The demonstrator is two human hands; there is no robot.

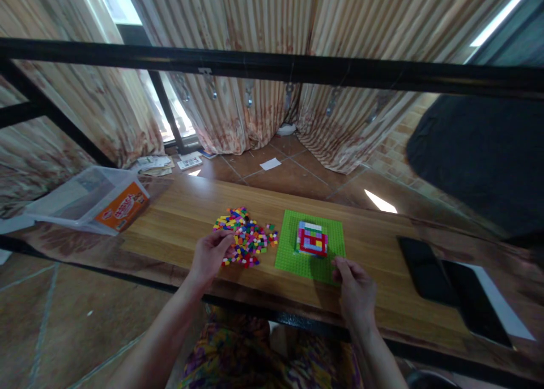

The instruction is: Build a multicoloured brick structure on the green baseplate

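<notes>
My left hand [212, 256] is at the left side of a loose pile of small coloured building bricks [255, 237]. Its thumb and fingers come together over the pile; whatever they hold is too small to make out. A green studded baseplate [289, 253] lies right of the pile. On it stands a low block of joined bricks [313, 239], red, white, blue, pink and yellow. At the plate's lower right edge is my right hand [357, 287], fingers curled and thumb and forefinger closed together. Anything between those fingertips is hidden.
A clear plastic box [96, 199] with an orange label stands at the table's left end. Two dark flat objects [425, 270] and a white sheet [501, 301] lie at the right. A black metal bar [272, 66] crosses above the table's far side.
</notes>
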